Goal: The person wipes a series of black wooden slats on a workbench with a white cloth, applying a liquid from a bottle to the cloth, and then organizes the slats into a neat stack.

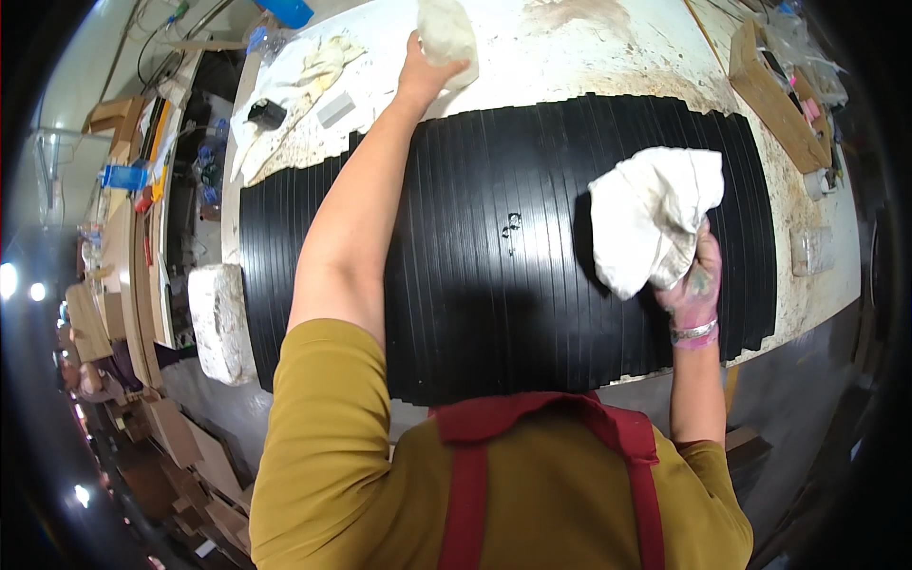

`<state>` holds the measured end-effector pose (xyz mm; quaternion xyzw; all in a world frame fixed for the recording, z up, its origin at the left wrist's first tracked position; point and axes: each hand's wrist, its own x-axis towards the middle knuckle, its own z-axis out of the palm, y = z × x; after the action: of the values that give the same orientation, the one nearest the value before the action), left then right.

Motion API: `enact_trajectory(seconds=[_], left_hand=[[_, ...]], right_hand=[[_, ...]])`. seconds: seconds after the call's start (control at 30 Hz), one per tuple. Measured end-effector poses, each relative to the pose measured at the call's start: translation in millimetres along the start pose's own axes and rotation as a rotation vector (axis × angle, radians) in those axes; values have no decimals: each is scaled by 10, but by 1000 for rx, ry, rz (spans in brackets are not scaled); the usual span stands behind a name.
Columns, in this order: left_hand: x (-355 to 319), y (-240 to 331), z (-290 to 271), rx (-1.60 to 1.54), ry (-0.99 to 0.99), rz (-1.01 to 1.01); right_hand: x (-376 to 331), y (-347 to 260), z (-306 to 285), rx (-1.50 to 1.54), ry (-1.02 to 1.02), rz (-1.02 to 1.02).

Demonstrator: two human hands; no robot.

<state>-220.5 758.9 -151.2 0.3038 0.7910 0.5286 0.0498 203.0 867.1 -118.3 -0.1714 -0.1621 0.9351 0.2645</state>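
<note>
Side by side across the table lie long black strips [475, 190], reaching nearly from its left end to its right. My left hand [426, 74] stretches past their far edge, its fingers wrapped round a pale, translucent plastic bottle [446, 38]. The top of that bottle is cut off by the picture's edge. In my right hand [698, 285] is a bunched white cloth [651, 214], held over the right part of the strips. The cloth hides some of my right fingers. Small wet-looking spots [511, 233] show on the strips near the middle.
A white block [217, 323] stands at the strips' left end. Beyond them lie a crumpled yellowish cloth [328, 62], a small black object [267, 115] and a grey block [335, 110]. An open cardboard box [774, 100] sits far right, above a clear plastic container [812, 250].
</note>
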Motion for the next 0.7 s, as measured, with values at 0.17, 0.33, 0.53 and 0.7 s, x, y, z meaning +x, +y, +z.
enact_trajectory(seconds=[0.17, 0.33, 0.53, 0.7], left_hand=[[-1800, 573, -291, 360, -395, 567], [-3604, 1031, -491, 558, -817, 362], [-3591, 1044, -500, 594, -789, 375], [-3604, 1027, -499, 538, -711, 403]], right_hand=[[163, 78, 590, -1211, -177, -392], [654, 1070, 714, -2258, -1427, 156], [1927, 1218, 636, -2248, -927, -735], [1102, 1209, 389, -1842, -1152, -277]])
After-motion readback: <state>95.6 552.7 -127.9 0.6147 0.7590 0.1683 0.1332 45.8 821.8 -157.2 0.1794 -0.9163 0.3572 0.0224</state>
